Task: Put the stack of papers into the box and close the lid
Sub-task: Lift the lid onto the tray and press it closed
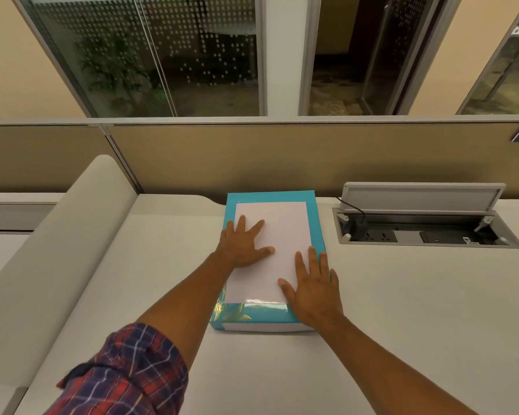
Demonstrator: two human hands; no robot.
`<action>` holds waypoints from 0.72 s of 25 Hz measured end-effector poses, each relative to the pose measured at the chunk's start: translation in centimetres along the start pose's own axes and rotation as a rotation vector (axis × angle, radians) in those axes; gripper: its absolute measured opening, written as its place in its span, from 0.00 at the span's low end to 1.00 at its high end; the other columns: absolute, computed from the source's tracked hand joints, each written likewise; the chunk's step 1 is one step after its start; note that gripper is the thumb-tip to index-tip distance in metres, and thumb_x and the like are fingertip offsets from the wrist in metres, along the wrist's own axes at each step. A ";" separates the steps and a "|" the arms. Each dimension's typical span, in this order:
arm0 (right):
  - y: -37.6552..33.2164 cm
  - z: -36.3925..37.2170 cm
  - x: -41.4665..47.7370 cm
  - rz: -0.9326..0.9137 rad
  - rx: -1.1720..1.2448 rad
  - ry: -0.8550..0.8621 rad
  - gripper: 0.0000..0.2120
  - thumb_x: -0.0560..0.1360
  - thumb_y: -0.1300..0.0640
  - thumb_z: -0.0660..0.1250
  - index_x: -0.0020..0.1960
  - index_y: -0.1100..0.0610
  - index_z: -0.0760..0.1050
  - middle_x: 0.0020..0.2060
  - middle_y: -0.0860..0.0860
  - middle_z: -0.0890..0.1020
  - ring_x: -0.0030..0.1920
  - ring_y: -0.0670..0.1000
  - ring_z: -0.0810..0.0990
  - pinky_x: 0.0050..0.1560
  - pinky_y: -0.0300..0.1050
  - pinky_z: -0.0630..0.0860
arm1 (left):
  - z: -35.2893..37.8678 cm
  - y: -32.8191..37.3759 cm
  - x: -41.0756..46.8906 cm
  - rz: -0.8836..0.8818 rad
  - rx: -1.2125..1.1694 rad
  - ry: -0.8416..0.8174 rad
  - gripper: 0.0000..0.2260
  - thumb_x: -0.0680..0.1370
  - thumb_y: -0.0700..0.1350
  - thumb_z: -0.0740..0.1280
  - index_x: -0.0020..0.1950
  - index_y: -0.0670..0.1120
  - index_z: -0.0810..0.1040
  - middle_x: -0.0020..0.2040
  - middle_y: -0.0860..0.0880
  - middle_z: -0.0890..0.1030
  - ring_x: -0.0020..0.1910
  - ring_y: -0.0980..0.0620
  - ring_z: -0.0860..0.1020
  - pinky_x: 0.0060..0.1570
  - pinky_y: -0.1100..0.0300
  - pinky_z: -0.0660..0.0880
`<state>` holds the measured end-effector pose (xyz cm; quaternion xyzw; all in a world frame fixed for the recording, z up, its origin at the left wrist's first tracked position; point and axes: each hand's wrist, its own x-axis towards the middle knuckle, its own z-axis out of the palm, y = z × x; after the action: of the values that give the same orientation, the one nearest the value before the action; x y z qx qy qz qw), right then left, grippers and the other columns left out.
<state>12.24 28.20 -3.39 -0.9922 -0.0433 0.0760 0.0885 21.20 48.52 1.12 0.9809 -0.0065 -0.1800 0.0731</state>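
Observation:
A teal box (316, 232) with a gold leaf pattern lies on the white desk, its long side pointing away from me. A white stack of papers (277, 235) fills the middle of it, framed by teal on all sides. I cannot tell whether the papers rest on the lid or inside the box. My left hand (242, 245) lies flat on the papers' left edge, fingers spread. My right hand (313, 290) lies flat on the near right corner, partly over the teal rim. Neither hand grips anything.
A desk power hatch (426, 232) stands open to the right of the box, flap raised, a black cable plugged in. A tan partition (282, 157) closes the desk's far edge. A cream padded divider (57, 250) runs along the left.

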 end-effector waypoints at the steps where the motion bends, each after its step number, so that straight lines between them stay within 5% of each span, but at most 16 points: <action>1: -0.1 0.2 0.2 0.004 -0.002 -0.001 0.43 0.77 0.26 0.42 0.84 0.48 0.42 0.84 0.54 0.41 0.84 0.62 0.41 0.81 0.63 0.52 | -0.1 0.2 0.6 -0.008 0.028 -0.004 0.43 0.75 0.77 0.56 0.85 0.62 0.47 0.87 0.42 0.47 0.84 0.30 0.50 0.82 0.33 0.55; 8: 0.0 0.4 0.6 0.015 0.006 -0.035 0.44 0.75 0.26 0.41 0.84 0.48 0.42 0.84 0.53 0.41 0.84 0.62 0.40 0.81 0.64 0.52 | -0.6 2.6 2.3 -0.089 0.098 -0.053 0.45 0.71 0.80 0.60 0.84 0.67 0.51 0.86 0.41 0.50 0.83 0.27 0.50 0.80 0.28 0.51; 14: 0.8 -1.8 3.7 -0.014 0.004 0.069 0.34 0.80 0.33 0.47 0.81 0.50 0.58 0.82 0.56 0.60 0.80 0.60 0.61 0.79 0.61 0.59 | -0.2 1.0 0.8 -0.039 0.070 -0.064 0.48 0.71 0.79 0.61 0.85 0.63 0.47 0.87 0.44 0.44 0.85 0.33 0.46 0.81 0.30 0.52; 18: 1.5 -2.9 10.5 -0.039 0.004 0.046 0.35 0.82 0.36 0.46 0.83 0.52 0.52 0.84 0.56 0.53 0.83 0.60 0.54 0.82 0.61 0.52 | 1.7 -0.6 -3.3 -0.028 -0.023 -0.103 0.55 0.67 0.79 0.67 0.85 0.62 0.44 0.87 0.46 0.36 0.85 0.36 0.36 0.81 0.30 0.48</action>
<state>23.11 27.27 -2.29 -0.9925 -0.0604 0.0513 0.0928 17.47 49.00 0.66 0.9694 0.0056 -0.2315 0.0815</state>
